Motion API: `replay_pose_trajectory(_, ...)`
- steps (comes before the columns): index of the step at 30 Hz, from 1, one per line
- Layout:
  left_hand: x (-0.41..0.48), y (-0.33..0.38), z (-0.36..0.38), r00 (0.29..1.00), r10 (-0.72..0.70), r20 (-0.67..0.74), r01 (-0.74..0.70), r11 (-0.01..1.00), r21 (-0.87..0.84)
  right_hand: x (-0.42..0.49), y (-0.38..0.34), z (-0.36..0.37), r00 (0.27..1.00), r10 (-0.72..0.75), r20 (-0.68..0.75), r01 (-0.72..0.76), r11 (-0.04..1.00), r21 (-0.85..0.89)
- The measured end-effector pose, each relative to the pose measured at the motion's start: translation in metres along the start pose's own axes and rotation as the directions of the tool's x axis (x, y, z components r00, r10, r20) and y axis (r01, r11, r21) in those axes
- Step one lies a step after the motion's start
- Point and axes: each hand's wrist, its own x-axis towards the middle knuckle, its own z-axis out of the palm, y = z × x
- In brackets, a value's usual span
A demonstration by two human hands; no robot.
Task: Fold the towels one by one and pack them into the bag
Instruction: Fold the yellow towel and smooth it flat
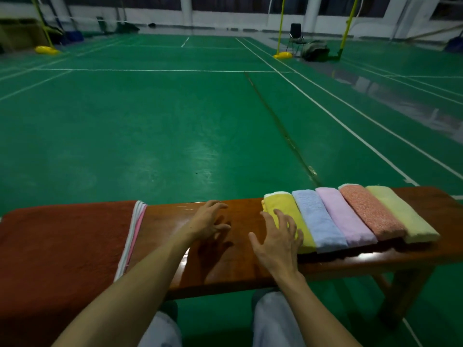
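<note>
i judge we're between towels: five folded towels lie side by side on the bench, with the yellow towel nearest the middle. my right hand rests spread, straight fingers on the yellow towel and grips nothing. my left hand hangs over bare wood, fingers loose, empty. the next move calls for reaching left to the stack of flat towels and drawing the top one over. i can't see the bag.
</note>
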Motion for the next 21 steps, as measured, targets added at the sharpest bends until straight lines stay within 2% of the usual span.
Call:
replay_pose_trajectory(3, -0.036, -0.028, -0.019, 0.995, -0.074, -0.066, 0.073, 0.997, -0.020, -0.012, -0.034, 0.014, 0.995, -0.053, 0.084, 0.033, 0.976, 0.214)
replay_pose_trajectory(5, -0.061, -0.048, -0.030, 0.986, -0.126, -0.113, 0.122, 0.992, -0.042, -0.018, -0.062, 0.021, 0.971, -0.023, 0.238, -0.079, 0.910, 0.407)
replay_pose_trajectory(7, -0.082, -0.069, -0.041, 0.977, -0.149, -0.153, 0.142, 0.988, -0.054, -0.022, -0.086, 0.032, 0.933, -0.013, 0.360, -0.190, 0.832, 0.522)
replay_pose_trajectory(12, -0.125, -0.112, -0.068, 0.939, -0.229, -0.255, 0.215, 0.973, -0.084, -0.033, -0.147, 0.073, 0.820, -0.101, 0.563, -0.333, 0.715, 0.614)
replay_pose_trajectory(15, -0.139, -0.133, -0.079, 0.898, -0.271, -0.347, 0.245, 0.962, -0.116, -0.040, -0.181, 0.095, 0.755, -0.181, 0.631, -0.376, 0.669, 0.641)
replay_pose_trajectory(17, -0.144, -0.142, -0.084, 0.875, -0.285, -0.392, 0.246, 0.958, -0.146, -0.044, -0.197, 0.108, 0.741, -0.217, 0.636, -0.363, 0.667, 0.650)
replay_pose_trajectory(21, -0.150, -0.155, -0.087, 0.866, -0.293, -0.404, 0.240, 0.954, -0.177, -0.049, -0.221, 0.128, 0.764, -0.223, 0.605, -0.308, 0.699, 0.646)
